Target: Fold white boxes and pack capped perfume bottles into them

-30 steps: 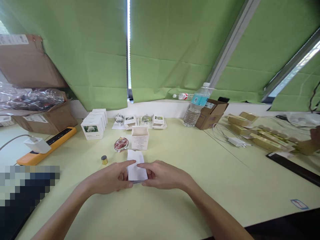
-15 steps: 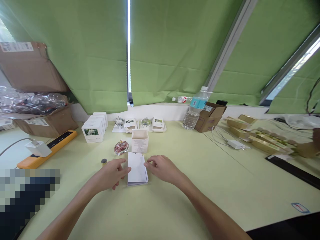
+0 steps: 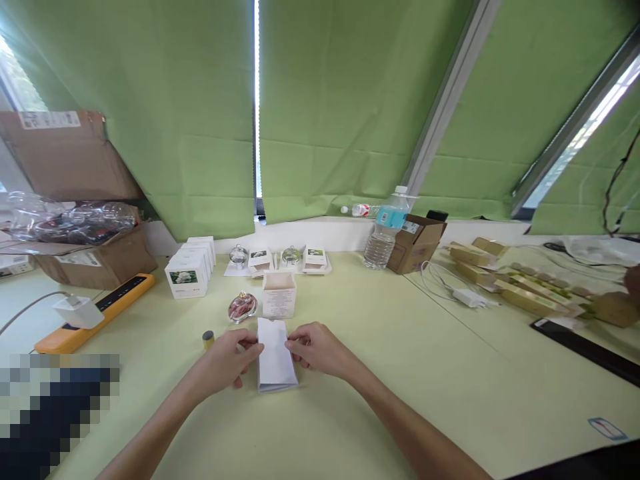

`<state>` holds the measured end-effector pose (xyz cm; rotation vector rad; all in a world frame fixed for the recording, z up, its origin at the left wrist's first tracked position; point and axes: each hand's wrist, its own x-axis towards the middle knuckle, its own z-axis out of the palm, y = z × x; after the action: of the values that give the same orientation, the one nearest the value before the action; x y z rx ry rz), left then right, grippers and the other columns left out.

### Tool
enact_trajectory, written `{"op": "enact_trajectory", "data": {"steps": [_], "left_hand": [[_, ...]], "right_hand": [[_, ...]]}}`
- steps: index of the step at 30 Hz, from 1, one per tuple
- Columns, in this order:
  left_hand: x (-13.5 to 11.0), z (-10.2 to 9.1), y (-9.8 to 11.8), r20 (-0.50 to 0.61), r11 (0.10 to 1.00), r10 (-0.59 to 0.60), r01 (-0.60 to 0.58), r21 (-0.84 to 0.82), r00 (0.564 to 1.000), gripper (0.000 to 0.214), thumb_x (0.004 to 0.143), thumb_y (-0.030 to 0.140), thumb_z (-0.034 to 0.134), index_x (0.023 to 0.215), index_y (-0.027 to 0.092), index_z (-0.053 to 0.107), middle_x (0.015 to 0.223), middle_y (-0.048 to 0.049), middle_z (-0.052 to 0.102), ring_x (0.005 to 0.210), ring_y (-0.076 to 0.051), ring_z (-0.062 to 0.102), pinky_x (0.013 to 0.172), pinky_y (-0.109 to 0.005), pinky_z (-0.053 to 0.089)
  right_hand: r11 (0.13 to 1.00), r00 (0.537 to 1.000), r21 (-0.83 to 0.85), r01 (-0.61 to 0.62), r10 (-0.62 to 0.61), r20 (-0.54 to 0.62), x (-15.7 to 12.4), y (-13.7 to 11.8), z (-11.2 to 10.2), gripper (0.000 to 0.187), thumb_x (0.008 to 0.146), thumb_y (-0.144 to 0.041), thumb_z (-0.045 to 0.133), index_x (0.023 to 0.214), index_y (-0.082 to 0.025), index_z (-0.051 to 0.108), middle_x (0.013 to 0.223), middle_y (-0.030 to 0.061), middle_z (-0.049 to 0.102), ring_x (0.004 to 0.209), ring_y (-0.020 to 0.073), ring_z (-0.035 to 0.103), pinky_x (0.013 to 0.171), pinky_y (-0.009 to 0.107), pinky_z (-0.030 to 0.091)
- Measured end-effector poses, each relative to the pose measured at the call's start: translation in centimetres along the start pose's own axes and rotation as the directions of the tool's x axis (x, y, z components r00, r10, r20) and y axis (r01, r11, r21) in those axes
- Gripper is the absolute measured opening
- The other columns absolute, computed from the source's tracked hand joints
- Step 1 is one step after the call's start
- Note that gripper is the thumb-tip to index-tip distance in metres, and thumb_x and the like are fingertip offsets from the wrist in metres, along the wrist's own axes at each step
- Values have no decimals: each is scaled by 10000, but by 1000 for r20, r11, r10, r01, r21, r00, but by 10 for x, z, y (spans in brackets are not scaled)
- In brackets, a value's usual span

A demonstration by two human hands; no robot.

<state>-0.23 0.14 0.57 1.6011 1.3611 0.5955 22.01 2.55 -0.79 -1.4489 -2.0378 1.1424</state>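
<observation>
A folded white card (image 3: 276,353) stands in front of me on the table, its layered lower edge showing. My left hand (image 3: 233,360) has its thumb against the card's left edge, the other fingers curled behind. On the right edge, my right hand (image 3: 315,350) pinches the card between thumb and fingers. Just behind it stands an open-topped white box (image 3: 279,298) with small print. Left of that box is a round glass bottle (image 3: 243,307) with reddish contents and a gold-coloured neck. A small dark-topped cylinder (image 3: 208,339) stands beside my left hand.
White boxes (image 3: 187,281) with flower pictures line up at back left. An orange power strip (image 3: 125,293) and a cardboard box (image 3: 100,263) lie further left. At the right are a water bottle (image 3: 383,240), a white charger (image 3: 470,297) and yellowish cartons (image 3: 525,297).
Both hands have closed in on the card, the right fingers now gripping its edge. The camera view has tilted up slightly, so everything sits lower.
</observation>
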Motion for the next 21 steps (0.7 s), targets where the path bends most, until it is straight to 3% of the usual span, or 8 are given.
{"op": "enact_trajectory", "data": {"steps": [4, 7, 14, 21], "left_hand": [[4, 4, 0, -9, 989, -56, 54, -135, 998, 456, 745, 548, 560, 1005, 173, 575, 931, -61, 580, 682, -180, 610, 528, -303, 552], [4, 5, 2, -6, 968, -116, 111, -225, 993, 541, 728, 538, 598, 1120, 172, 532, 929, -65, 593, 715, -198, 630, 597, -339, 572], [3, 5, 0, 75, 948, -61, 81, -307, 995, 389, 748, 506, 596, 897, 149, 625, 772, -34, 608, 708, -170, 603, 689, -352, 562], [4, 1, -3, 86, 935, -93, 117, -335, 992, 430, 712, 456, 656, 1028, 168, 606, 868, -57, 637, 725, -188, 624, 665, -346, 551]], "right_hand": [[995, 999, 96, -20, 16, 34, 2, 4, 1, 277, 813, -395, 511, 762, -151, 630, 646, 27, 609, 488, 102, 530, 433, 190, 423], [995, 1000, 99, -25, 23, 20, 3, 6, 2, 256, 792, -375, 530, 707, -150, 616, 632, 29, 607, 473, 104, 534, 429, 198, 440], [996, 1000, 85, -5, 3, 28, 3, 7, 2, 240, 776, -320, 528, 615, -149, 580, 596, 24, 605, 461, 98, 529, 436, 195, 434], [997, 999, 74, 2, -4, 32, 2, 6, -2, 260, 784, -361, 544, 648, -148, 602, 621, 26, 615, 487, 97, 532, 443, 191, 426]]}}
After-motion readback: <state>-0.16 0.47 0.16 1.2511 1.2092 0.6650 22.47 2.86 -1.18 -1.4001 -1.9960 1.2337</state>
